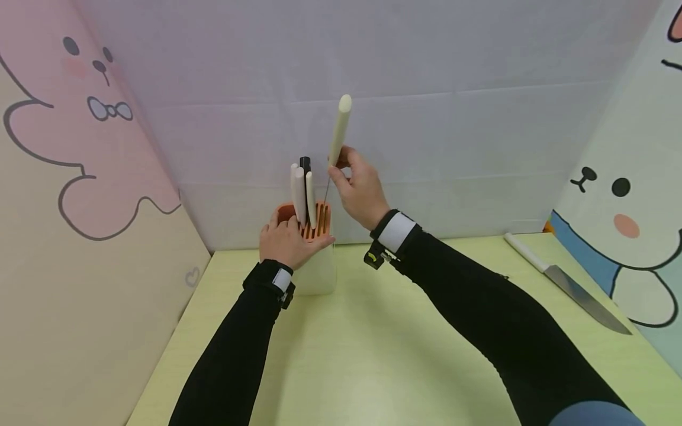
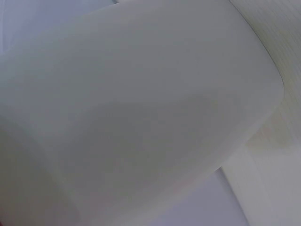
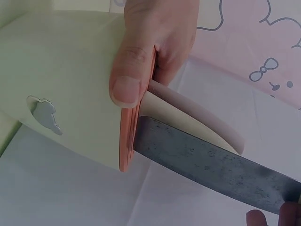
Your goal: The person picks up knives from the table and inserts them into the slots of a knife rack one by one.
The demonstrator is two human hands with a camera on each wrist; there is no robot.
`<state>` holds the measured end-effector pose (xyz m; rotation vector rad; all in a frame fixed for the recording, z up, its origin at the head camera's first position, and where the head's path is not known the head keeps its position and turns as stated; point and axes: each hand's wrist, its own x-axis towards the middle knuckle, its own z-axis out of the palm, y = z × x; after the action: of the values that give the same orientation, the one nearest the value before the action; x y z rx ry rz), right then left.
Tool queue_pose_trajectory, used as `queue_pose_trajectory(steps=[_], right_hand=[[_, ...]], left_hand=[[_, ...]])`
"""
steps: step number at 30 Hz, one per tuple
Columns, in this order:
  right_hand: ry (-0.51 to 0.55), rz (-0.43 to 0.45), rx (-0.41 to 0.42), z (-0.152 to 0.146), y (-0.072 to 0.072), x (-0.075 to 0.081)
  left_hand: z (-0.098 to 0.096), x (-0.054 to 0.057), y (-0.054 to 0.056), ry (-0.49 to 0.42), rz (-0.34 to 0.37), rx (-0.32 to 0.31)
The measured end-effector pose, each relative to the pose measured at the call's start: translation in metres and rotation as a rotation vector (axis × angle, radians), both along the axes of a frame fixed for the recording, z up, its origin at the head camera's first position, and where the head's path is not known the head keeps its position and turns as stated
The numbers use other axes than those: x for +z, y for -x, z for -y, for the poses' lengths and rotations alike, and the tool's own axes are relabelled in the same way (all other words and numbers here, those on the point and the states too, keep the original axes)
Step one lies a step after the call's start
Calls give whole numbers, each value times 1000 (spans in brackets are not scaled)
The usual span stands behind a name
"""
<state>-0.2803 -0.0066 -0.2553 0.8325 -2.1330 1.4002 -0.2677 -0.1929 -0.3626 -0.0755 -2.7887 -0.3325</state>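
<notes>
A cream knife block with an orange slotted top stands near the back wall. My left hand grips it at the rim, thumb across the front and fingers round the far side. My right hand pinches a knife where its pale handle meets the blade, handle up. In the right wrist view the broad grey blade has its end right at the slotted top, beside the pale handles. Several white handles and a black handle rise from the block.
A large knife with a white handle lies at the table's right side, along the cartoon-printed panel. A white sheet wall closes off the back of the pale table. Another printed panel stands on the left.
</notes>
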Motion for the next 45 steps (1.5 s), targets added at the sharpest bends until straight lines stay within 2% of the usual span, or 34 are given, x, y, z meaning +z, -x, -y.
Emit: queue_pose_trajectory(steps=[11, 24, 36, 45], right_hand=[[-90, 67, -3, 4, 7, 0], [-99, 209, 16, 8, 22, -7], [-115, 297, 21, 12, 28, -22], [-129, 350, 24, 16, 29, -37]], left_hand=[[-1, 0, 0, 3, -27, -15], [0, -1, 1, 10, -68, -15], [-2, 6, -2, 13, -50, -16], [-2, 4, -2, 25, -58, -13]])
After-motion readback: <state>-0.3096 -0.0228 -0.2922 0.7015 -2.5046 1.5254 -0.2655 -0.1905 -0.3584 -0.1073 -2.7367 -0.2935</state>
